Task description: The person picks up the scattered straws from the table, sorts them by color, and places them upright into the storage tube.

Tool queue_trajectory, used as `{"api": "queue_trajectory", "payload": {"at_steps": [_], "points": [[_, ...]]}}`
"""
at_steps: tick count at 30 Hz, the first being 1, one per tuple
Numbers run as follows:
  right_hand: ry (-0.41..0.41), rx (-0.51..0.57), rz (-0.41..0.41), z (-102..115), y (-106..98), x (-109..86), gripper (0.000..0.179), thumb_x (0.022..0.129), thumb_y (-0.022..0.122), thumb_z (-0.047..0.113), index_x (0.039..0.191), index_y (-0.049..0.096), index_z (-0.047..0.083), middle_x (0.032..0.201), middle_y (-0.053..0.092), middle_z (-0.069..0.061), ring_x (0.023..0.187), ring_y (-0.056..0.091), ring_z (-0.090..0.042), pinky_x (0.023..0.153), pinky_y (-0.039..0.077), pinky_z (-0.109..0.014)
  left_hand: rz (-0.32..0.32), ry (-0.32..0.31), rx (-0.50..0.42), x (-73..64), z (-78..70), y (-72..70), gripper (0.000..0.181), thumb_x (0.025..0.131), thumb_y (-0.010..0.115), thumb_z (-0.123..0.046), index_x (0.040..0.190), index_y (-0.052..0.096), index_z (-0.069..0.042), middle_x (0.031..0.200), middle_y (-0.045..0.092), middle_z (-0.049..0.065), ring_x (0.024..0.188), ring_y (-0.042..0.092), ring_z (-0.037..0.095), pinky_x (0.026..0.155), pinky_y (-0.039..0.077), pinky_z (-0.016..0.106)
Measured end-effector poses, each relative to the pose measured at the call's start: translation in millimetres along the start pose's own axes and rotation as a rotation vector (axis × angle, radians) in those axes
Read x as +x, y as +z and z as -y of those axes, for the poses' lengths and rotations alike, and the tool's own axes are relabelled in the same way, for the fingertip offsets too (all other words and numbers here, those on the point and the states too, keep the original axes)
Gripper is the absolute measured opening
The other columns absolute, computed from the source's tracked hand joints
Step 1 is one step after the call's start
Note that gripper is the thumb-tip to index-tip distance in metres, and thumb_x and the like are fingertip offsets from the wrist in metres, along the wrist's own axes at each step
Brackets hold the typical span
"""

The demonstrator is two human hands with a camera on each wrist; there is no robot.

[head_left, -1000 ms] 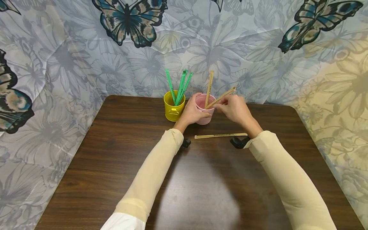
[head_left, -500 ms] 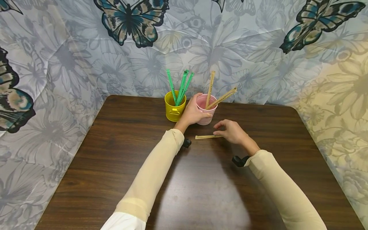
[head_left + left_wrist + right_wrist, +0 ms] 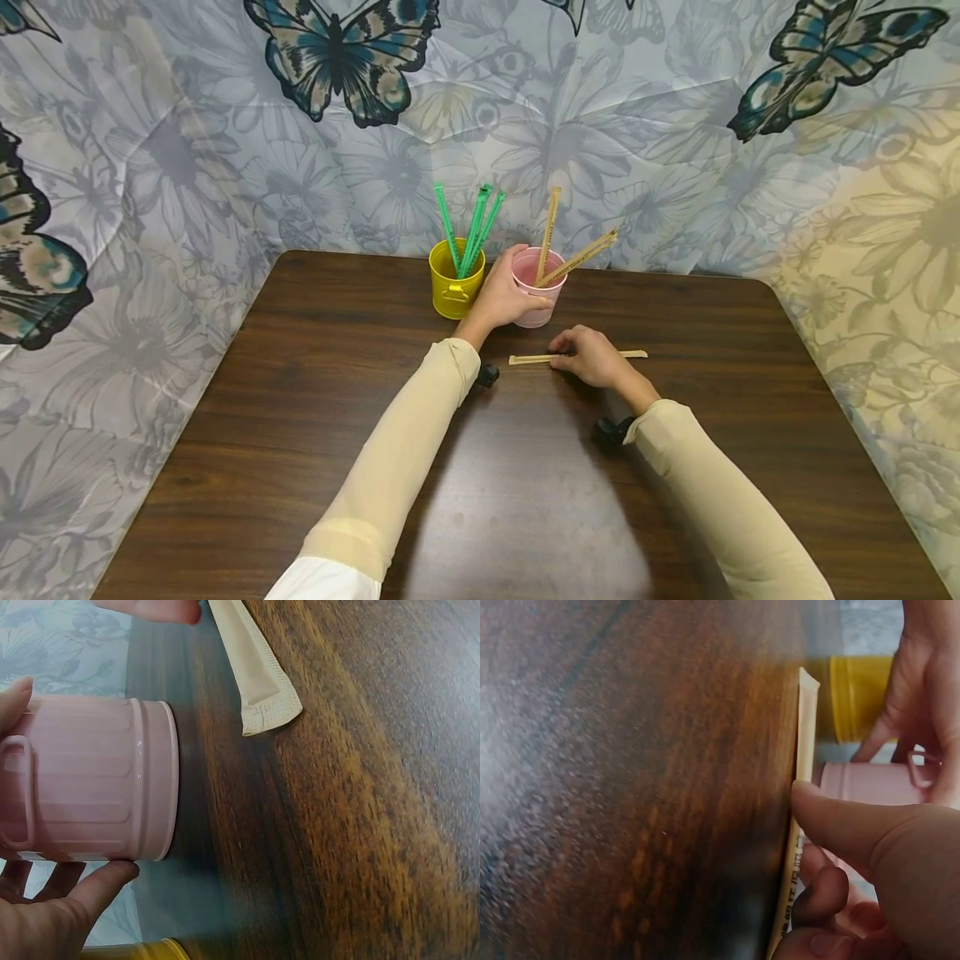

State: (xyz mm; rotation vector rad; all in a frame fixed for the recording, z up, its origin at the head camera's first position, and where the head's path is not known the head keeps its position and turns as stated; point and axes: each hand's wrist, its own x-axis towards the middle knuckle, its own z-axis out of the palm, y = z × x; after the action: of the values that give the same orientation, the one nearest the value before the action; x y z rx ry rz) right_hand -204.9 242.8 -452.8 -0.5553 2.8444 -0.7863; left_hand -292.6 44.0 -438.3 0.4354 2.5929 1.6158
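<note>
My left hand (image 3: 501,298) holds the small pink bucket (image 3: 534,317) upright, its fingers and thumb around the side. Several tan paper-wrapped straws (image 3: 579,257) lean out of that bucket. In front of it, a single tan paper-wrapped straw (image 3: 527,360) lies crosswise on the table, with a crimped flat end in the left wrist view. My right hand (image 3: 591,357) pinches this straw near its middle between thumb and fingers. The right wrist view shows the thumb (image 3: 847,821) against the straw's near side, with dark printing on the wrapper below it.
A yellow bucket (image 3: 452,307) holding several green wrapped straws (image 3: 474,237) stands just left of the left hand. The dark wooden table (image 3: 315,400) reaches back to a wall cloth (image 3: 390,175) printed with butterflies and flowers.
My right hand has come away from the straws in the pink bucket, down to the table, and now pinches the lying straw. My left hand stays on the pink bucket.
</note>
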Motion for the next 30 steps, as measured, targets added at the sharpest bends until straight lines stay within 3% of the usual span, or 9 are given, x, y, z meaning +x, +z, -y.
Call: {"api": "queue_trajectory", "payload": {"at_steps": [7,13,23,30], "points": [[-0.018,-0.031,-0.001,0.2,3.2,-2.2,0.005,0.088,0.078,0.011,0.091,0.074,0.009,0.089,0.067,-0.007,0.087,0.063,-0.02,0.08,0.05,-0.036,-0.003,0.002,0.002,-0.8,-2.1,0.6,0.106,0.07,0.095,-0.031,0.155,0.03,-0.025,0.146,0.047,0.005,0.133,0.052,0.022,0.115,0.045,0.039],[-0.052,-0.072,0.0,0.4,-0.1,-5.0,0.005,0.089,0.076,0.011,0.089,0.072,0.011,0.092,0.068,-0.007,0.09,0.065,-0.023,0.084,0.053,-0.044,0.002,0.01,-0.016,-2.0,-2.8,0.5,0.106,0.071,0.094,-0.029,0.155,0.03,-0.024,0.146,0.046,0.006,0.135,0.052,0.024,0.116,0.045,0.04],[-0.02,-0.054,0.068,3.9,-23.4,-15.6,0.006,0.093,0.074,0.014,0.093,0.068,0.014,0.093,0.071,-0.002,0.087,0.063,-0.017,0.082,0.051,-0.039,0.001,0.016,-0.022,-2.7,-0.5,-0.7,0.105,0.071,0.094,-0.03,0.154,0.031,-0.024,0.146,0.047,0.005,0.133,0.051,0.022,0.116,0.045,0.039],[-0.096,-0.027,0.054,6.7,-43.3,-29.1,0.014,0.095,0.069,0.008,0.109,0.072,0.01,0.094,0.069,-0.002,0.087,0.062,-0.015,0.078,0.05,-0.035,0.0,0.027,-0.028,-2.3,-0.3,-0.3,0.106,0.07,0.095,-0.029,0.154,0.031,-0.023,0.146,0.047,0.005,0.133,0.052,0.022,0.116,0.044,0.038]]}}
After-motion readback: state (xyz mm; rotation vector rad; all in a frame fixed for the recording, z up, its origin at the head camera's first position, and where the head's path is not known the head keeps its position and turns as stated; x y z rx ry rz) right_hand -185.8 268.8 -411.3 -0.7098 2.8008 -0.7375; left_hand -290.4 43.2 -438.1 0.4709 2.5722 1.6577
